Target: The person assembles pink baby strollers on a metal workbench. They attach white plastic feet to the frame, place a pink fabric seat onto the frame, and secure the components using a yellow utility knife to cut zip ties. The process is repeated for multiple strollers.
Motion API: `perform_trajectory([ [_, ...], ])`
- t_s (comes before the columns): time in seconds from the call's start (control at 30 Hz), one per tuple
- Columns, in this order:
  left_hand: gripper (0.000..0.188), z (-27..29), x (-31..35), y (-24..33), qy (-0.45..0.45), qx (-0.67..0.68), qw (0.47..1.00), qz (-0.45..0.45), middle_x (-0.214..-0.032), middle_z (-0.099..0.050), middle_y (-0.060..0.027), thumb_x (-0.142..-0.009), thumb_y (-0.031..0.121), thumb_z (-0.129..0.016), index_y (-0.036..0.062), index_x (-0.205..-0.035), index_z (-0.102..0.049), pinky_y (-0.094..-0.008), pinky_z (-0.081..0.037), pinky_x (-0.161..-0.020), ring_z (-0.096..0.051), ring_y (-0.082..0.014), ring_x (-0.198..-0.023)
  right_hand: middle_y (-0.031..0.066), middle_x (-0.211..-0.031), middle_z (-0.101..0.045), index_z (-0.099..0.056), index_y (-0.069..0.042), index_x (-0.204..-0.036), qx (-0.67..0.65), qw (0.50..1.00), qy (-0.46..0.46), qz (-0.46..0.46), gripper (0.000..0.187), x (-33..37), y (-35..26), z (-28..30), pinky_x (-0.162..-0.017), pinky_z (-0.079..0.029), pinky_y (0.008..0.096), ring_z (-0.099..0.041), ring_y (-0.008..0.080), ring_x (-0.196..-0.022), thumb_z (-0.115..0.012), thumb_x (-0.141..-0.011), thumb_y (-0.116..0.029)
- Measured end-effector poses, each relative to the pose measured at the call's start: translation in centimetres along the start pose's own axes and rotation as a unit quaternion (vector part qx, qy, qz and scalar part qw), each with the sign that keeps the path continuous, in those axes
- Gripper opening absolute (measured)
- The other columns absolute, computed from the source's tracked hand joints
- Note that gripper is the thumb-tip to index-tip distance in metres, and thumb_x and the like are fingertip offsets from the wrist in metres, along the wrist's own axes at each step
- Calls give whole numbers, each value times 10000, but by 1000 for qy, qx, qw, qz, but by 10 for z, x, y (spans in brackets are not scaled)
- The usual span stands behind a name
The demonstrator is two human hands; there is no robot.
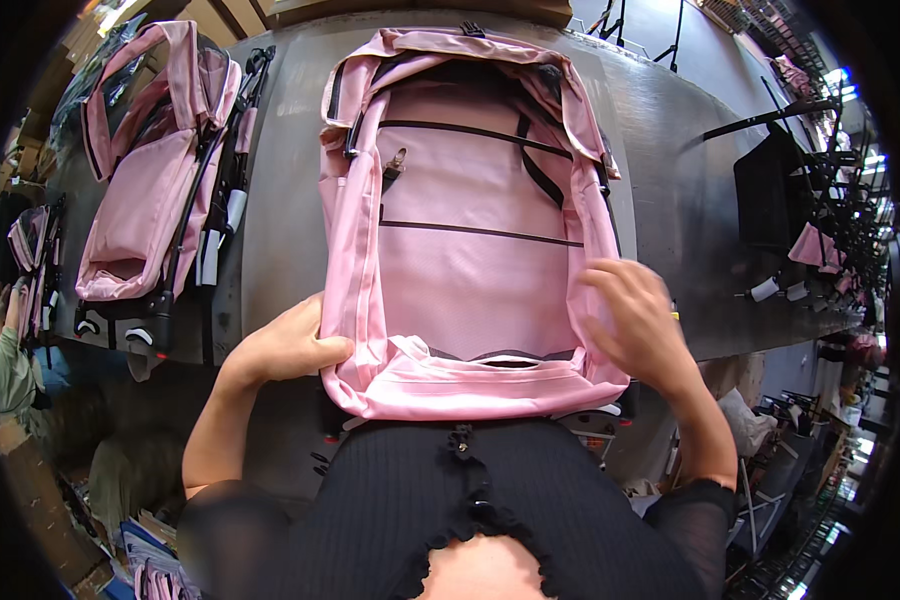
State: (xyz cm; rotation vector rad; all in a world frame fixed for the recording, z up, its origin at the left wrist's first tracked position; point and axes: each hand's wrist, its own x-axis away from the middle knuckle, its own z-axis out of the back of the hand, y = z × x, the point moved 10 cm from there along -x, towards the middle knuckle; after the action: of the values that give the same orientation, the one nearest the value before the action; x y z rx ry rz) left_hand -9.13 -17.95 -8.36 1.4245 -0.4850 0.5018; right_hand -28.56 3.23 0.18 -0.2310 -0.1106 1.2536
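Note:
In front of me lies a pink fabric stroller body [475, 285], with black-trimmed seams across its inside, a small metal clip on a black strap and a folded rim around it. My left hand [292, 345] grips its lower left side, thumb on top and fingers hidden beneath the edge. My right hand [638, 312] is at the lower right side, slightly blurred. Its fingers are bent but apart, the tips at the pink side wall, and no held thing shows between them. Small parts of wheels peek out below the near edge.
The metal table [285, 150] carries a second pink stroller [145, 190] with a black frame at the left. Black frame parts with a black panel [770, 190] stand at the right. A person in a green garment [12, 375] is at the far left.

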Motion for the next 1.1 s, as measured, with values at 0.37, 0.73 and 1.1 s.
perform_trajectory([
  [0.37, 555, -2, -1, -15, 48, -51, 997, 21, -982, -585, -141, -688, 181, -564, -69, -1175, -469, -295, -474, -782, -581, -182, -868, 62, -1530, -158, -216, -297, -1456, 76, 923, -227, 301, 867, -25, -59, -138, -1135, -56, 479, -128, 230, -1415, -661, -725, -441],
  [0.73, 548, 2, 3, -3, 79, -126, 988, 27, -987, -573, -102, -712, 146, -582, -55, -1205, -452, -279, -477, -757, -557, -148, -842, 173, -1090, -588, -555, -27, -1099, 191, 932, 48, -302, 438, -207, 209, -51, -889, -450, 432, -561, 320, -1047, -671, -762, -281],
  [1.1, 649, 70, 29, 158, 422, -438, 757, -241, -1133, -525, -179, -673, 289, -767, 17, -1191, -487, -394, -377, -961, -491, -329, -1094, 80, -682, -612, -583, 37, -831, -329, 900, 229, -169, 105, -95, 200, 72, -607, -473, 257, -595, 122, -662, -544, -846, -59],
])
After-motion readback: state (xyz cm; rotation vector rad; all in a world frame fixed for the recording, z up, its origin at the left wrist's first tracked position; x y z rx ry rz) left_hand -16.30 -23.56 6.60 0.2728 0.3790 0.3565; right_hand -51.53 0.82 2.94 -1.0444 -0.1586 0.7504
